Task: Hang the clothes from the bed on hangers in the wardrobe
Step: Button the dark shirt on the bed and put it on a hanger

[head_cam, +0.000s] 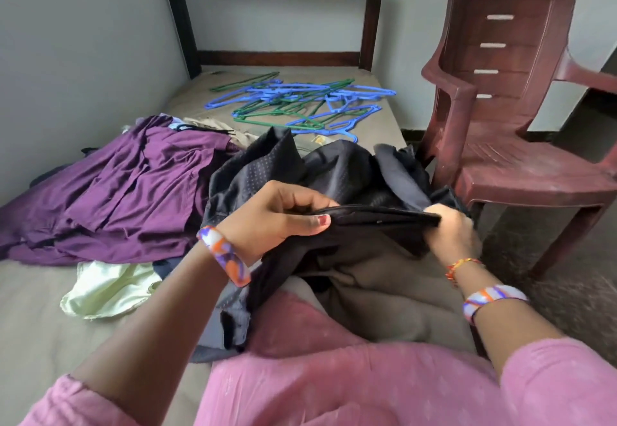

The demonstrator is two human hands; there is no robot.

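A dark dotted shirt (pixel 337 171) lies bunched on the bed (pixel 36 332) in front of me. My left hand (pixel 280 222) pinches one end of its stiff folded edge, thumb under and fingers curled over. My right hand (pixel 450 232) grips the other end, and the edge is stretched flat between them. A purple garment (pixel 133 191) is spread to the left, with a pale yellow-green cloth (pixel 107 288) below it. Several blue and green hangers (pixel 300 101) lie tangled near the headboard. No wardrobe shows.
A maroon plastic chair (pixel 514 118) stands right beside the bed's right edge. The dark wooden headboard (pixel 273 21) stands against the grey wall behind. Beige clothing (pixel 207 123) peeks out behind the purple garment. Dark floor (pixel 584 278) lies to the right.
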